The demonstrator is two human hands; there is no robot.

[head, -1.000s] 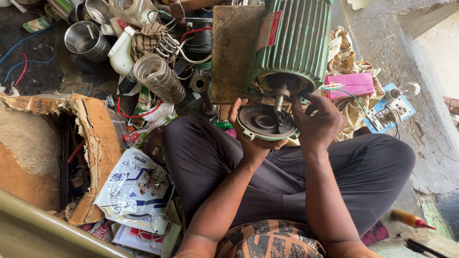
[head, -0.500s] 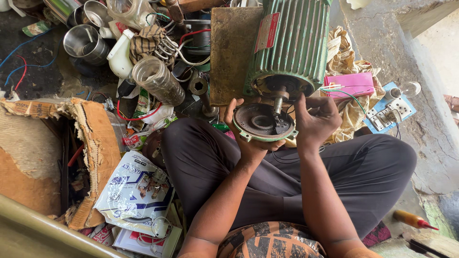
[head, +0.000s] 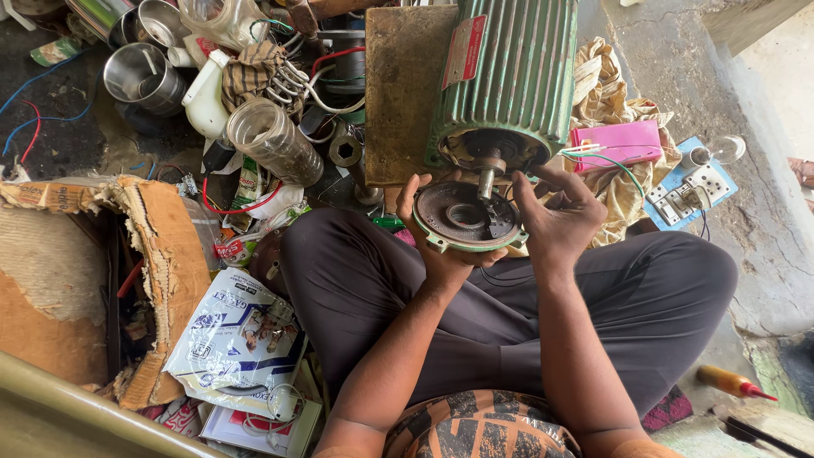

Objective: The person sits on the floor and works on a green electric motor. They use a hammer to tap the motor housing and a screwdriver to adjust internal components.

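Head view: we sit cross-legged on the floor with one green ribbed motor (head: pixel 509 76) lying just beyond our knees.
Motors: one, its open end facing us, one bare shaft (head: pixel 487 178) sticking out.
End covers: one round rusty end cover (head: pixel 465 219) with a green rim, held just near of the shaft, its centre hole a little left of the shaft tip.
Left hand (head: pixel 434 242): we cup the end cover from below and from the left, fingers wrapped on its rim.
Right hand (head: pixel 555 219): fingers spread wide, fingertips touching the cover's right edge; it grips nothing.
Steel cups: two, far left, one steel cup (head: pixel 136 78) nearest us.
Jars: one clear jar (head: pixel 273 140) lying tilted, left of the motor.
Pink boxes: one pink box (head: pixel 623 142), right of the motor.
Screwdrivers: one orange-handled screwdriver (head: pixel 731 383), near right.
Cardboard boxes: one torn cardboard box (head: pixel 161 254), left.
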